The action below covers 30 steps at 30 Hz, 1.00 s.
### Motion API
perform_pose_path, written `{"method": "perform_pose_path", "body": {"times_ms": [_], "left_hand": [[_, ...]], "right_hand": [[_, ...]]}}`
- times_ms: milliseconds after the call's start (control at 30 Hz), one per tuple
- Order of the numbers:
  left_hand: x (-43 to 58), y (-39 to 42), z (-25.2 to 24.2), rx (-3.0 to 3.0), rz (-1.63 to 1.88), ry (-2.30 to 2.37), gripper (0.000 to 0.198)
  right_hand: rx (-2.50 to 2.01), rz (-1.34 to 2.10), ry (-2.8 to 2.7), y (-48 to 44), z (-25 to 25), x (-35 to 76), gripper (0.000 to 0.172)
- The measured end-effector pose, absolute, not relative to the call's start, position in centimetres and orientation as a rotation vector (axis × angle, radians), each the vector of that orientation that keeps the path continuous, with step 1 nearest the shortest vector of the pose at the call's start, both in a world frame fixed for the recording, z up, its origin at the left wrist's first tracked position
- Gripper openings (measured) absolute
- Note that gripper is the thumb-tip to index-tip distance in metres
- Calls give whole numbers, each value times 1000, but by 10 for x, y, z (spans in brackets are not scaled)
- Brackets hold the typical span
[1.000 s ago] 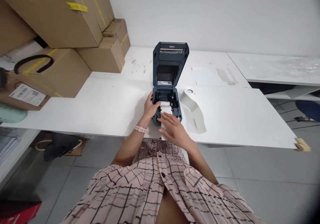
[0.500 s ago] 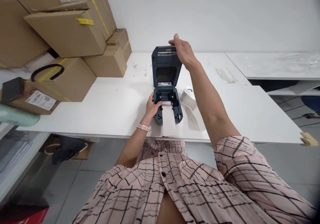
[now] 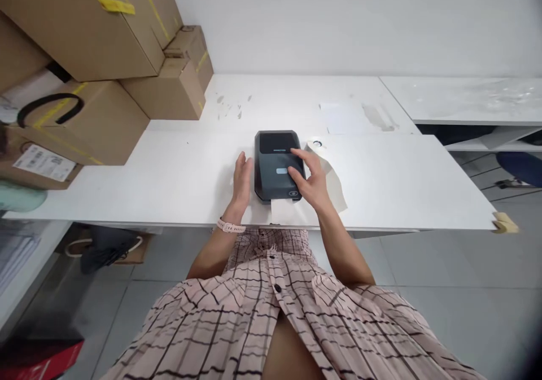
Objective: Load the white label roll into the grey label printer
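Note:
A dark blue-grey label printer [image 3: 271, 179] sits on the white table with its lid closed. From its front edge a white label strip [image 3: 281, 210] sticks out towards me. My right hand [image 3: 312, 179] rests on the right part of the lid, its thumb and fingers apart. Just left of the printer my left hand [image 3: 241, 183] is held upright with fingers stretched out, a small gap from the casing. To the right of the printer lies a roll of label paper [image 3: 334, 185], partly unrolled and partly hidden by my right hand.
Several cardboard boxes [image 3: 131, 30] are stacked at the left of the table [image 3: 402, 182]. A black curved band [image 3: 51, 100] lies among them. A wall stands behind. Brown padding [image 3: 505, 222] covers the table's front right corner.
The printer's lid has gone from raised to closed. My right hand has come down onto it. My left hand has left the printer's inside and moved to its left side.

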<state>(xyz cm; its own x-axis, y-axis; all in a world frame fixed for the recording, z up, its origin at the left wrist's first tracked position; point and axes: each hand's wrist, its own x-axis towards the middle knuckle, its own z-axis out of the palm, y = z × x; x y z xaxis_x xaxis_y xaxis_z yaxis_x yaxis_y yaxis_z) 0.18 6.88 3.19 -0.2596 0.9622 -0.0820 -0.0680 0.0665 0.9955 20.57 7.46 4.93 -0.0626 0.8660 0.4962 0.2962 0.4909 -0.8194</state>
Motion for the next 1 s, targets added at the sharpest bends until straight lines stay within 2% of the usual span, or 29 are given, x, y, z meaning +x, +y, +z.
{"method": "perform_pose_path", "body": {"times_ms": [133, 233, 567, 700, 767, 833, 1000], "left_hand": [[11, 59, 39, 939, 1176, 1317, 110], [16, 53, 36, 889, 1162, 1233, 107], [16, 56, 33, 1108, 1192, 1188, 85], [26, 22, 19, 1193, 1473, 1565, 75], [33, -3, 6, 1152, 1642, 1755, 61], [36, -24, -4, 1108, 1523, 1724, 48], [39, -31, 2, 1026, 893, 1266, 56]], "right_hand": [[-1137, 1074, -1245, 74, 16, 203, 91], [-1096, 1350, -1070, 71, 10, 205, 110], [-1102, 1291, -1160, 76, 1, 210, 110], [-1111, 1282, -1161, 76, 0, 207, 107], [-1098, 1283, -1151, 76, -1, 206, 106], [-1083, 1274, -1151, 77, -2, 205, 104], [-1069, 1261, -1112, 80, -7, 202, 101]]}}
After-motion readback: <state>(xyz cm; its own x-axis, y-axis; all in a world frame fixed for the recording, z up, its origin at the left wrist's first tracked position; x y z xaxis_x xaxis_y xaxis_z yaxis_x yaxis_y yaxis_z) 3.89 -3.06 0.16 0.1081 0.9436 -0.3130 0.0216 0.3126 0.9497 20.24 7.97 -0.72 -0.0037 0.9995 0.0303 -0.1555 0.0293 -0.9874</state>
